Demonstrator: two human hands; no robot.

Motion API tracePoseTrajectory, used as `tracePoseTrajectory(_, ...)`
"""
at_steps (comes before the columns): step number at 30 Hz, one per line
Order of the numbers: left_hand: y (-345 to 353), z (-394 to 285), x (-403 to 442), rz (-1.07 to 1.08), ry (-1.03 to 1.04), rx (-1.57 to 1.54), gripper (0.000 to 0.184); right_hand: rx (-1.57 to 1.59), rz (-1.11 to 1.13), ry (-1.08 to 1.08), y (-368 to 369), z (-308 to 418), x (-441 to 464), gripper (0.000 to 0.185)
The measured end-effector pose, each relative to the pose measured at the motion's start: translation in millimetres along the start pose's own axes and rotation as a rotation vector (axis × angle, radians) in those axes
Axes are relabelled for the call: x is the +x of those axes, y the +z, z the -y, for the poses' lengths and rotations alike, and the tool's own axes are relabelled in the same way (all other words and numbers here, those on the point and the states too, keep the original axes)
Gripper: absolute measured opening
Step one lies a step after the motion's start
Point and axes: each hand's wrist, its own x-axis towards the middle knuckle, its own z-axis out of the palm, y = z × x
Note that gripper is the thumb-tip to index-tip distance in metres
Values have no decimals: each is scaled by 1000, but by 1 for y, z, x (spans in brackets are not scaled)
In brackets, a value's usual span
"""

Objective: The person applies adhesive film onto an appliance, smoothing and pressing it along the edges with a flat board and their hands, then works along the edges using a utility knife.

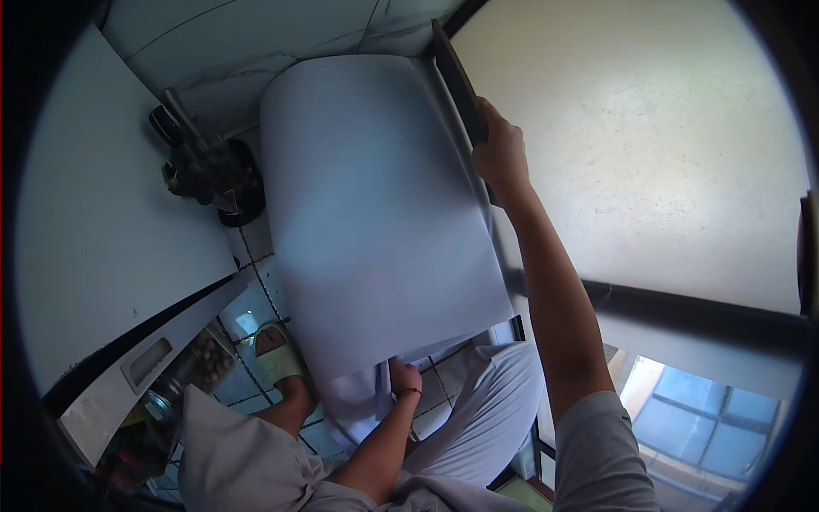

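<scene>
A large pale grey-white sheet stretches over a bulky form in the middle of the view, its lower end gathered in folds. My left hand is closed at those folds near the bottom edge, with a dark band on the wrist. Further up on the right, my right hand is wrapped round a long dark flat bar beside the sheet's right edge. What the sheet covers is hidden.
A dark appliance stands left of the sheet. An open drawer holds jars and packets at lower left. My foot is on the tiled floor. A frosted panel and window are at right.
</scene>
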Motion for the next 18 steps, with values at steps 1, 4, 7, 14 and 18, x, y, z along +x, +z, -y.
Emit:
tracePoseTrajectory(1, 0, -3, 0, 27, -28, -6, 44, 11, 7, 10, 0, -1, -1, 62)
tracePoseTrajectory(4, 3, -5, 3, 102, -70, 0, 49, -2, 18, 20, 7, -3, 1, 61)
tracePoseTrajectory(7, 10, -2, -3, -1, 45, -52, 56, -13, -1, -24, 14, -5, 5, 63)
tracePoseTrajectory(14, 11, -7, -7, 73, 64, 50, 49, -39, -8, -9, 23, -8, 7, 63)
tracePoseTrajectory(18, 17, -6, -6, 135, 57, 160, 45, -24, 22, 7, 19, 2, 11, 63)
